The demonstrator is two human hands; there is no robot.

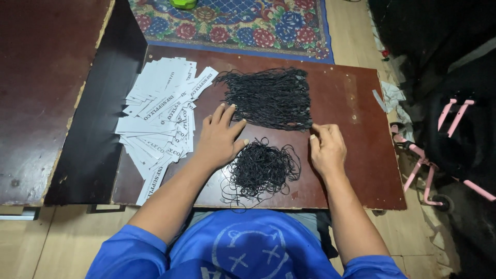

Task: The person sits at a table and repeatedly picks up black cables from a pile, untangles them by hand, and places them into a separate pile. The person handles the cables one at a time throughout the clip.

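Black string loops (269, 97): a flat, combed-out bundle lying across the far middle of the brown board (361, 160), strands running side to side, just beyond both my hands.
Tangled cords (262, 168): a loose round heap of the same black string, near the board's front edge, between my wrists and touching neither hand that I can see.
White paper tags (163, 116): a fanned stack with dark print, at the board's left end, just beside my left hand and spilling over the edge.
Left hand (219, 138): flat on the board, palm down, fingers spread and open; it holds nothing. The fingertips (231, 108) reach the near left corner of the combed bundle.
Right hand (326, 147): resting on the board with fingers loosely curled, not clamped on anything I can make out. The thumb and forefinger (315, 128) sit at the bundle's near right corner; whether a single strand is pinched there I cannot tell.
Technique, as I judge it: I press the left fingers lightly so the bundle stays flat, and draw only one loop from the right corner, pulling along the strands rather than across them, so that neighbours do not lift or knot.
Surroundings: a flowered rug (232, 20) beyond the board; a pink frame (429, 165) at my right.
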